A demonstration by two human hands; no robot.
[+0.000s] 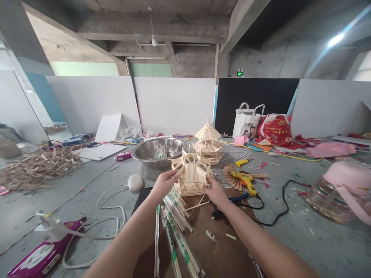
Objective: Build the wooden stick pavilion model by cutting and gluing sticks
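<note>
I hold a small pavilion roof model [191,175] made of thin wooden sticks up in front of me. My left hand [164,184] grips its left edge with fingers pinched on the sticks. At the model's lower right corner, my right hand [215,192] pinches it from that side. Below the model lie several wrapped chopsticks [174,224] on a brown board [220,247]. A taller finished stick pagoda [208,142] stands behind the held piece.
A steel bowl [158,151] sits behind the model at the left. A yellow glue gun [245,179] with a black cable lies to the right. Stick scraps [37,166] pile at far left. Bags [262,129] and coloured paper lie at back right; a glass jar [333,199] stands at right.
</note>
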